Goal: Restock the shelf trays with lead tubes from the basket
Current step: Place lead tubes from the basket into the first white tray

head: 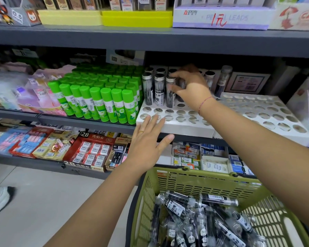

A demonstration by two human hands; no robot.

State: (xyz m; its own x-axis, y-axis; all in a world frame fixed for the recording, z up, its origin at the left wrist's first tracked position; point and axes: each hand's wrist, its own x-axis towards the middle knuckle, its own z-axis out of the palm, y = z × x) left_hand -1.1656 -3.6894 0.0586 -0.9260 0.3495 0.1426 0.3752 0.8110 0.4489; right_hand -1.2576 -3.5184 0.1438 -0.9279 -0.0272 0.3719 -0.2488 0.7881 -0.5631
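A white shelf tray (182, 124) with round holes sits on the middle shelf; several clear lead tubes (159, 90) with silver caps stand upright in its back rows. My right hand (191, 86) reaches over the tray and its fingers curl round a dark lead tube (181, 84) among the standing ones. My left hand (146, 141) is spread flat, fingers straight, its fingertips touching the tray's front left edge. A second white tray (268, 111) lies to the right with its holes bare. The green basket (185, 177) at bottom right holds several loose lead tubes (200, 220).
Green glue sticks (96, 97) stand packed just left of the tray. Eraser boxes (91, 150) and small cartons fill the lower shelf. Yellow trays (137, 18) and a pencil-leads box (221, 16) sit on the upper shelf. Someone's shoe (0, 198) is on the floor at left.
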